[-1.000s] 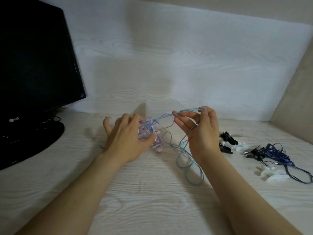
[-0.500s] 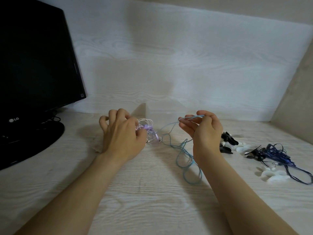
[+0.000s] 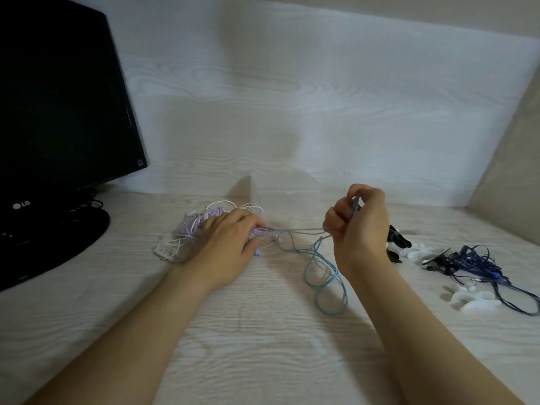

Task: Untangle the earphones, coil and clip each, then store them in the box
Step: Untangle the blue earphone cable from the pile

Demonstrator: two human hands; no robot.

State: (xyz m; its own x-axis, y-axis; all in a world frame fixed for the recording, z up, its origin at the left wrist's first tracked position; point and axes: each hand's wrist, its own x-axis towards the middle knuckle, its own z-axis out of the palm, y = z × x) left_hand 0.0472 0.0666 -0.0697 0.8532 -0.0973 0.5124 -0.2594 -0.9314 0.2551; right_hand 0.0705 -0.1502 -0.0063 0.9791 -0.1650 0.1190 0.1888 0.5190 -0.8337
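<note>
A tangle of white and purple earphone cords (image 3: pixel 190 232) lies on the desk, and my left hand (image 3: pixel 226 247) presses down on its right side. A light blue earphone cord (image 3: pixel 324 273) runs out of the tangle to my right hand (image 3: pixel 358 226), which is closed on it and raised a little above the desk. Loose loops of the blue cord rest on the desk below that hand. Dark blue earphones (image 3: pixel 473 263) lie in a loose heap at the right. No box is clearly visible.
A black monitor (image 3: pixel 58 112) on its stand fills the left side. Black clips (image 3: pixel 396 239) and white clips (image 3: pixel 473 299) lie right of my right hand, near the dark blue earphones. A wall panel stands close behind the desk.
My left hand came down flat onto the tangle, which now rests on the desk. My right hand pulled the blue cord to the right, drawing it taut out of the tangle.
</note>
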